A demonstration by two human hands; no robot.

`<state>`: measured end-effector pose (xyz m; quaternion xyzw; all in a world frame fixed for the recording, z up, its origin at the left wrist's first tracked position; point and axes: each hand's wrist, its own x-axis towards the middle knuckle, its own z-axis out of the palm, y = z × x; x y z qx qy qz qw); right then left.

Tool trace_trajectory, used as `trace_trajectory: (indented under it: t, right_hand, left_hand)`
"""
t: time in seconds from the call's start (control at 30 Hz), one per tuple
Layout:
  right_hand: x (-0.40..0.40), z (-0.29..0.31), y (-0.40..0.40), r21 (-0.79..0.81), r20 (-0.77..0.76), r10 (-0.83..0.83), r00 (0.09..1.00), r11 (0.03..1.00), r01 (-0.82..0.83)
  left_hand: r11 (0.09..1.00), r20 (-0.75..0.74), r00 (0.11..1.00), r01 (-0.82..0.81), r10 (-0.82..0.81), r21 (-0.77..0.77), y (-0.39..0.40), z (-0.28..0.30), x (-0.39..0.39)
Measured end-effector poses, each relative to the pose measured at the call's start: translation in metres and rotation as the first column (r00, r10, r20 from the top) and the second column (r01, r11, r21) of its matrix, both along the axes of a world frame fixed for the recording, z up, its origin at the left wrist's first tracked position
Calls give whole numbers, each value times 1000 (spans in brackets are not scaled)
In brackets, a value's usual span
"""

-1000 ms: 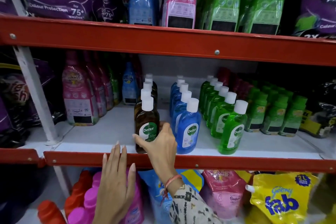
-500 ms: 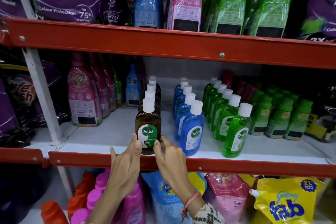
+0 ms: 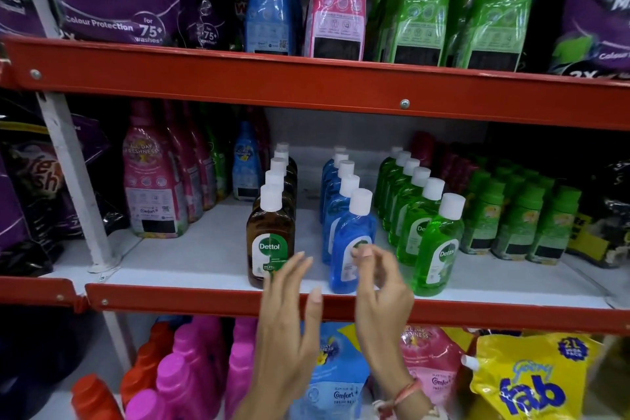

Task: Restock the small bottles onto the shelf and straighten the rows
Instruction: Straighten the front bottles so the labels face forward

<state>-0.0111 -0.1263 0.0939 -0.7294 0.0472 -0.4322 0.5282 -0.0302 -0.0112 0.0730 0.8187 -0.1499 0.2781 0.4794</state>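
Note:
Three rows of small white-capped Dettol bottles stand on the white middle shelf (image 3: 204, 262): a brown row led by the front brown bottle (image 3: 269, 235), a blue row led by the front blue bottle (image 3: 353, 239), and a green row led by the front green bottle (image 3: 438, 249). My left hand (image 3: 289, 314) hovers open just right of the front brown bottle, its fingertips at the bottle's lower corner. My right hand (image 3: 381, 286) is in front of the front blue bottle's label, fingers loosely curled, holding nothing.
Red shelf rails (image 3: 306, 85) run above and below. Tall pink bottles (image 3: 153, 187) stand left, small green-capped bottles (image 3: 518, 215) right. Below are pink and orange bottles (image 3: 191, 372), refill pouches and a yellow fab pouch (image 3: 531, 382). A white upright post (image 3: 75, 181) stands at left.
Both hands have come off the front brown bottle. My right hand moved right to the front blue bottle; my left hand rose and shifted right beside the brown bottle.

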Motion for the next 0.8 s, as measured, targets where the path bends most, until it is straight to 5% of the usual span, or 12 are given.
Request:
trace_trajectory:
  t: [0.1, 0.3, 0.6, 0.8]
  right_hand:
    - [3, 8, -23, 158, -59, -3, 998, 987, 12]
    - [20, 17, -41, 271, -377, 242, 894, 952, -144]
    - [15, 16, -33, 110, -467, 207, 860, 978, -176]
    - [21, 2, -33, 79, -426, 193, 884, 981, -177]
  left_hand:
    - [990, -205, 970, 118, -131, -73, -25, 13, -6]
    - [970, -511, 824, 215, -244, -117, -37, 32, 2]
    - [907, -499, 786, 179, -364, -381, -27, 23, 38]
    - [905, -456, 813, 188, -361, -382, -21, 29, 42]
